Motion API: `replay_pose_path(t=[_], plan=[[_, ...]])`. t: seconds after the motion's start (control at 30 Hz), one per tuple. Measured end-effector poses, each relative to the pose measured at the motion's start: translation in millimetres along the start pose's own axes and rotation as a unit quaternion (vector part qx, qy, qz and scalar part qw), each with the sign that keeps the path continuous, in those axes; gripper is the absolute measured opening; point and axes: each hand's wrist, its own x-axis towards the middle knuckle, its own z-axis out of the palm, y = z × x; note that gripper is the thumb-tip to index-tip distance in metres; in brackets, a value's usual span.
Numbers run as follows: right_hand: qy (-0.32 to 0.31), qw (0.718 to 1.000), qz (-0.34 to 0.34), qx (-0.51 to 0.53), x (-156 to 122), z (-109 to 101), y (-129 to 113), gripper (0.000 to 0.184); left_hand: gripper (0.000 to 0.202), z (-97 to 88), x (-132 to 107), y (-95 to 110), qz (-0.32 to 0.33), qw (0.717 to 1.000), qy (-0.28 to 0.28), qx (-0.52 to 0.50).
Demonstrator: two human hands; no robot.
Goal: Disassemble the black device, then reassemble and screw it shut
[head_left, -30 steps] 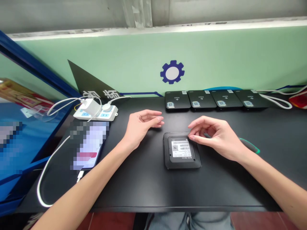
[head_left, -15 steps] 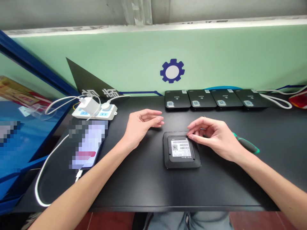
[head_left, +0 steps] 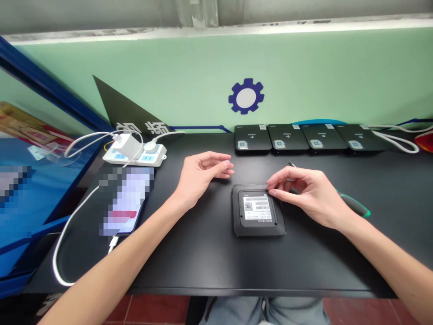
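Observation:
A flat black box [head_left: 238, 228], labelled side up, lies on the black table with a white printed label [head_left: 257, 208] on it. At its upper right corner are the fingertips of my right hand [head_left: 302, 192], thumb and forefinger pinched together; anything between them is too small to make out. Under that hand lies a screwdriver [head_left: 353, 205] with a dark and green handle, its shaft mostly hidden and its tip showing beyond the fingers. My left hand [head_left: 204, 178] hovers to the upper left of the box, fingers loosely curved and apart, holding nothing visible.
Several black boxes [head_left: 253, 139] stand in a row along the green wall. On the left are a white power strip [head_left: 154, 155] with plugs and a phone [head_left: 130, 198] on a white cable [head_left: 59, 243]. A blue surface [head_left: 40, 189] adjoins the table's left side.
The view has shifted slightly. My right thumb and forefinger stay at the box's upper right corner, and more of the screwdriver's tip shows. My left hand keeps nearly the same pose.

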Motion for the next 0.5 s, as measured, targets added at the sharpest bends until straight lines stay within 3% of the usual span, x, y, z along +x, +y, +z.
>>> replay_pose_path(t=[0.13,0.3,0.5], plan=[[0.004,1.0,-0.017,-0.006,-1,-1,1,0.038,0.034,0.9,-1,1,0.001,0.999,-0.036,-0.008],[0.048,0.997,-0.052,-0.028,-5,5,-4,0.028,0.038,13.4,-12,6,-0.009,0.994,-0.111,-0.02],[0.0,0.995,-0.098,-0.01,-8,24,-19,0.02,0.039,31.3,-30,8,0.002,0.986,-0.159,-0.044]])
